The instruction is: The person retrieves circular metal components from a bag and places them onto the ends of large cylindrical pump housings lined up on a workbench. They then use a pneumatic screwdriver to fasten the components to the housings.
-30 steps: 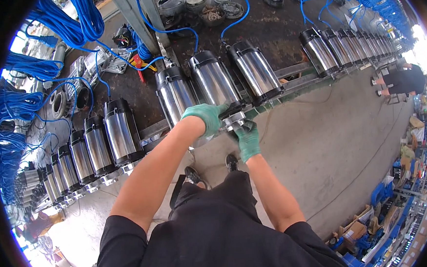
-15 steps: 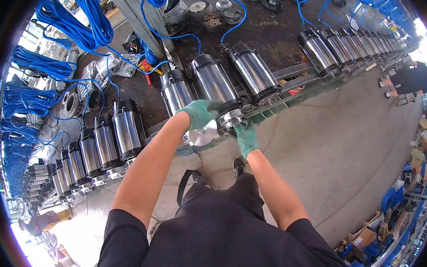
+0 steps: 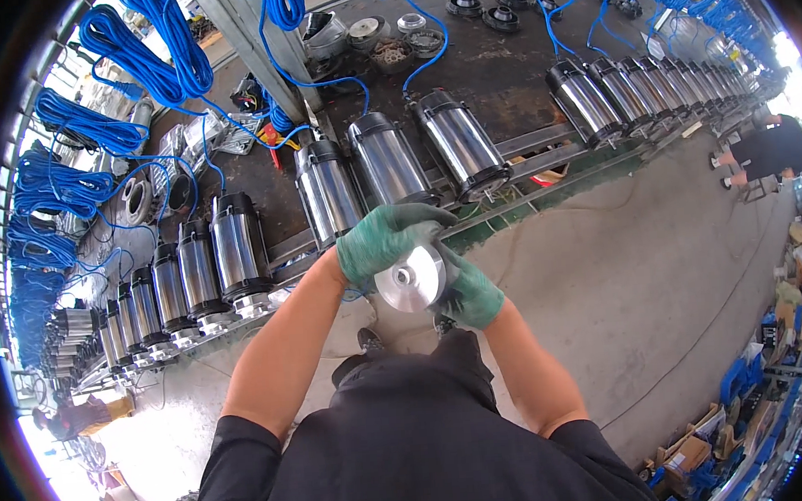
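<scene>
A round silver metal disc with a raised central hub (image 3: pixel 407 283) is held in front of my body, its flat face turned up. My left hand (image 3: pixel 384 241), in a green glove, closes over its upper left edge, fingers stretching across the top and slightly blurred. From the right, my gloved right hand (image 3: pixel 473 294) grips the disc's edge, its fingertips partly hidden behind it. Just beyond my hands are steel motor cylinders with black end caps: one on the left (image 3: pixel 329 195), a middle one (image 3: pixel 391 162) whose lower end my left hand partly covers, and one on the right (image 3: pixel 462 146).
More steel motors (image 3: pixel 238 242) line the bench rail to the left, others (image 3: pixel 585 101) to the right. Coiled blue cables (image 3: pixel 132 56) hang above. A metal post (image 3: pixel 250 41) rises from the dark bench (image 3: pixel 500 61). Another person (image 3: pixel 762 153) is at far right.
Both hands have drawn back from the middle motor's lower end toward my body. The disc, earlier tilted under my left hand, now faces up between both hands.
</scene>
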`<state>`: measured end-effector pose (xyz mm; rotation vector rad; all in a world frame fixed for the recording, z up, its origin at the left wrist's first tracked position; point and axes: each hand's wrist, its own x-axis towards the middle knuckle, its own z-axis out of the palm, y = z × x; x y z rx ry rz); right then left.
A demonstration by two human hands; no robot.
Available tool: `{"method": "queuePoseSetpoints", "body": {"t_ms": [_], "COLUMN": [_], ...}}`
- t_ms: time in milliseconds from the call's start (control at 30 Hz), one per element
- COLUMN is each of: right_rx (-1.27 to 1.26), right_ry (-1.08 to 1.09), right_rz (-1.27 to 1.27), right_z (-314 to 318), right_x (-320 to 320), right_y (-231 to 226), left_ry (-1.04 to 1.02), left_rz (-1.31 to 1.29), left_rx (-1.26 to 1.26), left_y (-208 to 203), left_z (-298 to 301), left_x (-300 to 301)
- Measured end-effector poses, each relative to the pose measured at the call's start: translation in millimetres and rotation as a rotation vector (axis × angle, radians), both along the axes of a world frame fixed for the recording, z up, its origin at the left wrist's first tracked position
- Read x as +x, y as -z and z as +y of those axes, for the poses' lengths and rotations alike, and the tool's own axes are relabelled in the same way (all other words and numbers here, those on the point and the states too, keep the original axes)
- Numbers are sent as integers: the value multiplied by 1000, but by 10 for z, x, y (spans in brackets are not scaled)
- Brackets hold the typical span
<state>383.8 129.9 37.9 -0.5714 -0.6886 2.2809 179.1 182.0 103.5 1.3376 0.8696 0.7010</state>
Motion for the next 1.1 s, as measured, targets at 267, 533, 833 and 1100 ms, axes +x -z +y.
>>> {"method": "queuePoseSetpoints", "body": {"t_ms": [267,533,833,1100], "right_rx": [-80,327,221,343], "right_ry": [-40,761,910,971], "right_rz": [25,-418,-440,-688], "right_z": [-80,519,811,1097], "right_x": [291,860,703,588], "right_y": [51,1368,1869,2044], "left_ry": [-64,-110,-92,-162], "left_rz": [93,1153,1090,905], "left_rx": [102,460,426,429], "left_y": [59,768,1218,1276], "left_z": [109,448,532,534], "left_x": [325,-52,-144,-125]}}
